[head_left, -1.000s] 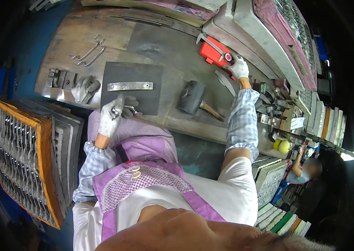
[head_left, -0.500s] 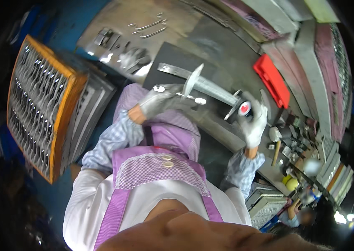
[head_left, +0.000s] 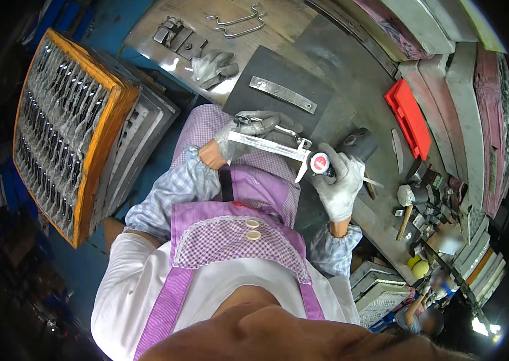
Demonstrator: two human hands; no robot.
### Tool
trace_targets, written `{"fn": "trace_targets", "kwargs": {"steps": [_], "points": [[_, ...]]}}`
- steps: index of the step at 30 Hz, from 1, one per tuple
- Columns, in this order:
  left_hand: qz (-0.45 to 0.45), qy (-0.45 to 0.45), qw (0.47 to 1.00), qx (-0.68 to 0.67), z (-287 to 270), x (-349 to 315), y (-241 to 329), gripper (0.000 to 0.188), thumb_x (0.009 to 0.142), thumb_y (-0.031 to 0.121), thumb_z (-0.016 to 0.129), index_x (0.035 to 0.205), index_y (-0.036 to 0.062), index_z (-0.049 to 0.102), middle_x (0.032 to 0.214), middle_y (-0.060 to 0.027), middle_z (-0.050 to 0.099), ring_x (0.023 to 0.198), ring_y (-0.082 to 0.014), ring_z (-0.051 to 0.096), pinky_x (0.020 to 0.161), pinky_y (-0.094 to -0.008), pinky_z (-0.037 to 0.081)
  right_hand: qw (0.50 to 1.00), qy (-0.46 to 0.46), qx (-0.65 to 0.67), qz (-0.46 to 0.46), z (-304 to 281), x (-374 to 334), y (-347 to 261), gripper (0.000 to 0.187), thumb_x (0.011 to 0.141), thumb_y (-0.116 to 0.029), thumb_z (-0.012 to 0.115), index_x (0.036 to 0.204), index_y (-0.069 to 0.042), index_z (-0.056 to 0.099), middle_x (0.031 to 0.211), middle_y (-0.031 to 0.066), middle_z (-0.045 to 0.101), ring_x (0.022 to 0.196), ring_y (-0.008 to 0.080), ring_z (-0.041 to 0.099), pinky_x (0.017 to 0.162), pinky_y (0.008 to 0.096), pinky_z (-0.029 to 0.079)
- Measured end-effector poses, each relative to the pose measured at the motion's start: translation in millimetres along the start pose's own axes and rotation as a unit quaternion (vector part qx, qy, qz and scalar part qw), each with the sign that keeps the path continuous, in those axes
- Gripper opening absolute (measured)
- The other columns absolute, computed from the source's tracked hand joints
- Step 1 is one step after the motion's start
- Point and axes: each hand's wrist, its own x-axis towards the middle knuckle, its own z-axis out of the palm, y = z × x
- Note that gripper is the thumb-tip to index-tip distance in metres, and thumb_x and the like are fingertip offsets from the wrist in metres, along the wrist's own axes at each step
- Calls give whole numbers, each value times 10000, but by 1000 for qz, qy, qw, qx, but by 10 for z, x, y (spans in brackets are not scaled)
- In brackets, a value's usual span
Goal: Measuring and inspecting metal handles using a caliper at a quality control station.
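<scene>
A long grey metal workbench [head_left: 351, 102] fills the upper half of the view, with a dark square rubber mat [head_left: 272, 111] on its near edge. To the person's left stands an orange-framed rack of metal parts [head_left: 65, 129]. On the bench, to the right, lies a flat red plastic case [head_left: 409, 117], closed, well apart from both hands. A curved flat steel strip [head_left: 283, 94] lies across the mat, just beyond the left hand. A spare pair of grey work gloves [head_left: 213, 65] lies at the mat's far left corner. A black-headed hammer [head_left: 357, 144] rests just beyond the right hand.

Between the two hands, over the person's lap at the bench edge, is a silver dial caliper with a red-rimmed round dial [head_left: 278, 149]. The left hand [head_left: 254, 127], in a grey glove, is closed on the tip end of the caliper's beam together with a small metal piece that is too small to make out. The right hand [head_left: 339, 177], also gloved, is wrapped around the dial end, thumb by the dial.

Half a second ago the caliper was held at a steeper slant with its jaw pointing up; now the beam lies nearly level and the jaw points down toward the apron. A second ago the right hand was at the red case.
</scene>
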Motion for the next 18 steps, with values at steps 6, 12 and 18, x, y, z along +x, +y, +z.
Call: {"fn": "trace_targets", "kwargs": {"steps": [6, 12, 18], "points": [[34, 46, 998, 21, 163, -39, 20, 463, 1060, 278, 525, 1340, -90, 552, 1320, -208, 643, 1155, -298, 679, 1024, -379, 542, 1000, -3, 14, -20, -27, 2, -66, 522, 564, -104, 771, 1085, -131, 740, 821, 55, 658, 790, 275, 644, 819, 393, 469], [32, 46, 998, 4, 99, -55, 19, 420, 1037, 307, 576, 1242, -58, 609, 1338, -262, 615, 1198, -375, 651, 1024, -468, 554, 999, 17, 15, -37, -31, 58, -141, 475, 578, -98, 765, 1052, -119, 726, 802, 62, 682, 758, 264, 667, 762, 377, 481], [30, 52, 998, 12, -22, -12, -56, 384, 1049, 269, 557, 1268, -45, 596, 1339, -262, 618, 1194, -364, 657, 1020, -457, 558, 1000, 9, 19, -17, -20, 42, -127, 458, 588, -100, 771, 1043, -118, 724, 784, 52, 675, 752, 257, 666, 765, 379, 480]]}}
